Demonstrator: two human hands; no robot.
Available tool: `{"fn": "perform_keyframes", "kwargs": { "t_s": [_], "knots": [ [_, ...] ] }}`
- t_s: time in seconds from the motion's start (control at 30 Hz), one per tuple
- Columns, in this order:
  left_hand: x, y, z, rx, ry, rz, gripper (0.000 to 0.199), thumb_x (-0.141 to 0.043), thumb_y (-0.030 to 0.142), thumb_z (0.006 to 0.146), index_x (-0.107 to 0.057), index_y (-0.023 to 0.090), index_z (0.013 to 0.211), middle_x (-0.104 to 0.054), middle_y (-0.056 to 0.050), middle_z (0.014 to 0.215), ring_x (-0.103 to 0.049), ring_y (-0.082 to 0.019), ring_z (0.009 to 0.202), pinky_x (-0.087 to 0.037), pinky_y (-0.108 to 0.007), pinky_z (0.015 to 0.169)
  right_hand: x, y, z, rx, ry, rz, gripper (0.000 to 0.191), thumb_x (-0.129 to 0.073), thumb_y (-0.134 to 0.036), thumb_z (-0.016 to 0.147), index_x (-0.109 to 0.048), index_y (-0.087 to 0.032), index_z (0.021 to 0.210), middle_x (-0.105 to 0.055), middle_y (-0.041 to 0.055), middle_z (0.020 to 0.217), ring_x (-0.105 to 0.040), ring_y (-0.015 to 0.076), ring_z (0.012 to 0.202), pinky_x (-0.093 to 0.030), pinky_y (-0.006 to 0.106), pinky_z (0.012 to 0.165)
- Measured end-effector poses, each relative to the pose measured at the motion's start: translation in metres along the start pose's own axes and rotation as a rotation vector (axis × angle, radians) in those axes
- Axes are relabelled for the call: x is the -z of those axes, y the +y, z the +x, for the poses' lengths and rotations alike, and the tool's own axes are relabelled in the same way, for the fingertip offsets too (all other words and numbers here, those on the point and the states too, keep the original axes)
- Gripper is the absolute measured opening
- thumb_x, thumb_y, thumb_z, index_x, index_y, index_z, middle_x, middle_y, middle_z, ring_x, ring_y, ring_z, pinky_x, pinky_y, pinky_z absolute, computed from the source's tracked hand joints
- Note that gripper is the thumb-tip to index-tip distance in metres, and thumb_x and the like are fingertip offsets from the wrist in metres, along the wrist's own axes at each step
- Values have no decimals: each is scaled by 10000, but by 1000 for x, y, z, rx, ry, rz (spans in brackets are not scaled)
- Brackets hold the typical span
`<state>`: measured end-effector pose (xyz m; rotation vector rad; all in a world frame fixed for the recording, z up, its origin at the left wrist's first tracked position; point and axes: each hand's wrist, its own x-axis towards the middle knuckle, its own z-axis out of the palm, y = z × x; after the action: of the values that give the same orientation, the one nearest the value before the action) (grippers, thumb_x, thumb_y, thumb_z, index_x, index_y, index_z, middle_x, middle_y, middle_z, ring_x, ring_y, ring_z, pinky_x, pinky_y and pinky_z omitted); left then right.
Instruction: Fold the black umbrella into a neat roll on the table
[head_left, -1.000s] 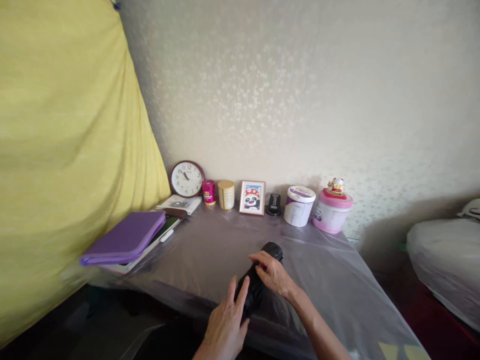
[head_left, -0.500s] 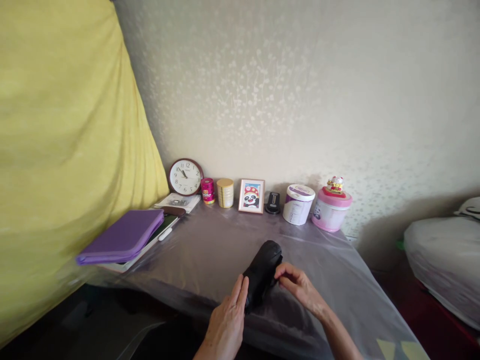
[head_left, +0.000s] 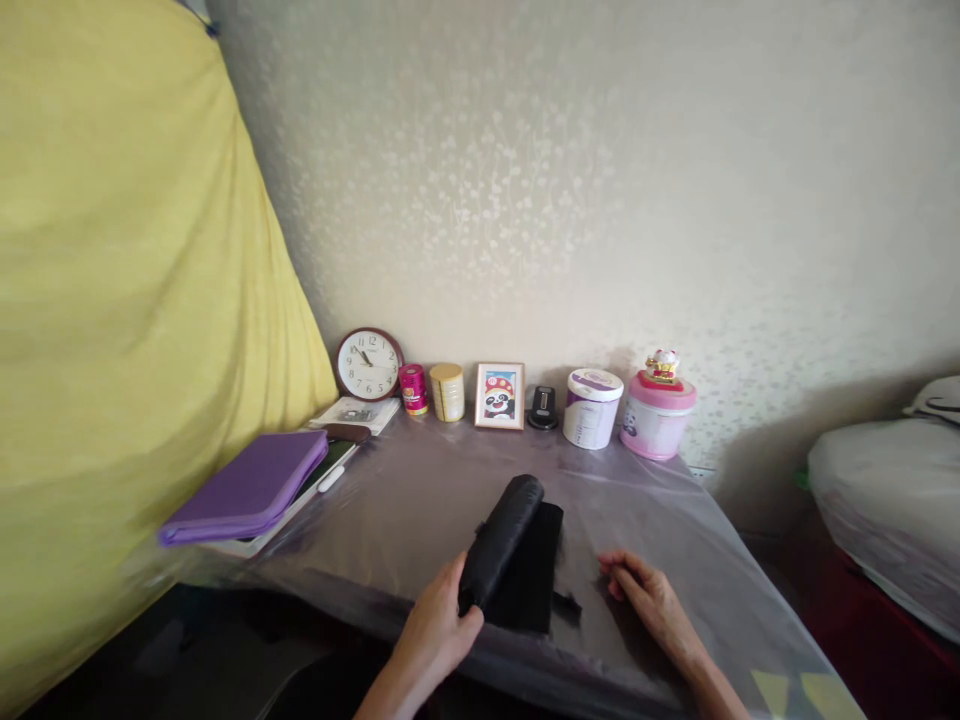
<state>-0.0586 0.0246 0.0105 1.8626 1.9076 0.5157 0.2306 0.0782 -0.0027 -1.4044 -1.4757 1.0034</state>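
Observation:
A thick black roll [head_left: 504, 540] lies slantwise near the front of the table, its far end pointing away and to the right. From under it a flat black flap [head_left: 536, 575] spreads to the right, and a short black strap [head_left: 568, 608] sticks out beside that. My left hand [head_left: 439, 625] is closed around the roll's near end, thumb on the right side. To the right of the flap, apart from it, my right hand [head_left: 641, 598] hovers low over the table with its fingers curled together. Nothing shows between those fingers.
On the left lies a purple folder [head_left: 247, 488] on a flat board, with a white pen [head_left: 331, 479] alongside. Along the wall stand a clock [head_left: 369, 364], several tins and tubs, a framed panda picture [head_left: 499, 396] and a lucky cat figurine [head_left: 663, 366]. A yellow curtain [head_left: 135, 300] hangs left.
The black roll has been turned or shifted left, and a flat flap now shows on its right. My right hand has moved right, away from the roll. My left hand has closed around the near end.

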Motion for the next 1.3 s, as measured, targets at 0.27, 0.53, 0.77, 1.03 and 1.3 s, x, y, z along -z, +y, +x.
{"fn": "perform_keyframes", "kwargs": {
  "t_s": [0.27, 0.53, 0.77, 1.03, 1.3],
  "knots": [
    [7, -5, -14, 25, 182, 324, 613, -296, 211, 842, -10, 318, 1373, -168, -98, 1440, -515, -210, 1069, -451, -276, 734, 0, 8, 0, 6, -3, 14, 361, -471, -461, 701, -607, -163, 852, -599, 16, 677, -548, 148, 594, -456, 248, 597],
    [-1, -11, -1, -31, 73, 499, 924, -299, -89, 632, 75, 359, 1348, -86, -100, 1462, -528, -172, 1038, -421, -250, 767, -1, 14, 0, 61, -14, -35, 345, -424, -442, 724, -611, -176, 839, -609, 17, 686, -559, 153, 596, -457, 254, 605],
    [34, -4, 1, 66, -75, -263, 747, -410, 124, 666, -148, 212, 1360, -599, -43, 910, -578, -115, 671, -446, -239, 624, -1, 16, -1, 100, -12, -5, 277, -424, -384, 730, -602, -183, 804, -609, 22, 705, -557, 158, 589, -453, 268, 601],
    [45, 24, -19, 33, -112, -408, 512, -469, 302, 705, -387, 155, 1189, -586, -62, 857, -571, -144, 673, -448, -274, 638, 1, 20, -1, 173, -27, -3, 261, -425, -387, 741, -595, -193, 783, -598, 9, 671, -546, 162, 600, -445, 264, 602],
    [47, 41, -23, 49, -15, -565, 460, -487, 276, 683, -399, 169, 1121, -539, 50, 593, -512, -109, 482, -393, -220, 464, 7, 13, -6, 210, 27, -25, 224, -483, -393, 677, -610, -208, 679, -605, 28, 635, -568, 211, 676, -459, 303, 666]
  ]
}}
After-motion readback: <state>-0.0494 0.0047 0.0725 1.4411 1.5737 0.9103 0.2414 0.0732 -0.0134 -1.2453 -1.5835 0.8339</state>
